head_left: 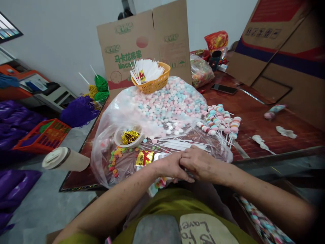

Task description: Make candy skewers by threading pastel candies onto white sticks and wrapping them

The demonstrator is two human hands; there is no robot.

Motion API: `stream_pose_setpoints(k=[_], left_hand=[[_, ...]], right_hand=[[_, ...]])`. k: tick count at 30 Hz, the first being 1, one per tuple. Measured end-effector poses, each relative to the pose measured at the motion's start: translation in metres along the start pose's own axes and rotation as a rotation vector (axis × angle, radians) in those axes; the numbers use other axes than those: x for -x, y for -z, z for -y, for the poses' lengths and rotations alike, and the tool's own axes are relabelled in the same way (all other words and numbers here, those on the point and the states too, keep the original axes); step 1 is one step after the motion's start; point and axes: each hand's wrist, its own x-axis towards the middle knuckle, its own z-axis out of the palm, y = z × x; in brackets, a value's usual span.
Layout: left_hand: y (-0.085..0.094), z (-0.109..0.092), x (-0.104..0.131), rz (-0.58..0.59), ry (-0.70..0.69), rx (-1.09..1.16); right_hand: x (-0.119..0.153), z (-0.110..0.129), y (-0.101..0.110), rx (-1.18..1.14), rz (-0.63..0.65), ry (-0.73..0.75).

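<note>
My left hand (171, 166) is at the table's front edge, over a wrapped colourful candy piece (160, 183) that shows below its wrist. Touching it, my right hand (196, 163) has its fingers curled; what lies between the two hands is hidden. White sticks (180, 144) lie just beyond them on clear plastic. Left of the hands is a gold and red packet (144, 158). A round bowl (117, 139) holds gold twist ties. Pink, white and blue candies (170, 105) fill a spread plastic bag. Finished-looking candy skewers (223, 122) are piled at its right.
A yellow basket (154, 84) of white sticks stands on the candy bag, before a cardboard box (147, 40). A cup (66, 159) stands at the left edge. A phone (223, 89) and large carton (279, 61) are at right. Candy rings (115, 162) lie front left.
</note>
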Motion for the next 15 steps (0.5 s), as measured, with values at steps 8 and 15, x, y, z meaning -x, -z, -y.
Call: stream_pose_setpoints(k=[8, 15], left_hand=[[0.044, -0.002, 0.043, -0.022, -0.06, -0.042], [0.002, 0.03, 0.047, -0.118, 0.095, 0.272]], right_hand=[[0.007, -0.023, 0.005, -0.071, -0.159, 0.021], [-0.002, -0.016, 0.018, -0.061, -0.011, 0.051]])
